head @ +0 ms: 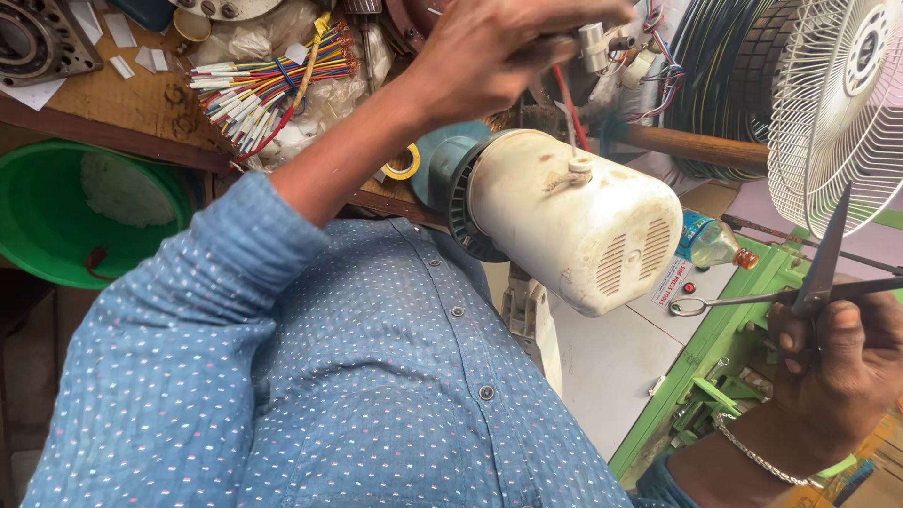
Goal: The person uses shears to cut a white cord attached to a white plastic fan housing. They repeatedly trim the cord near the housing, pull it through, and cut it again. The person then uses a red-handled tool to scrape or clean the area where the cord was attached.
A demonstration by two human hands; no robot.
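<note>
Head view, looking down over a blue dotted shirt [357, 376]. The left hand [508, 56] is up at the top centre of the frame, fingers pinched on a small white part [594, 45] with wires [658, 66] trailing off it, a thin red lead [567, 99] hanging just below. Right under that hand sits the cream motor [574, 221], lying tilted in mid-frame, vented end cap facing lower right, dark ribbed collar at its left end. A short stem [579, 169] stands on top of the casing. Over at the right edge, the right hand [842, 362] clenches scissors [809, 282], blades open, one blade pointing up across the white fan guard [837, 103], the looped handle poking left toward the motor but well apart from it. A chain bracelet [752, 453] shows on that wrist. Upper left: a bundle of coloured wires [268, 85] on the table [113, 103], with a green tub [56, 212] below it. A green machine [743, 339] fills the lower right.
</note>
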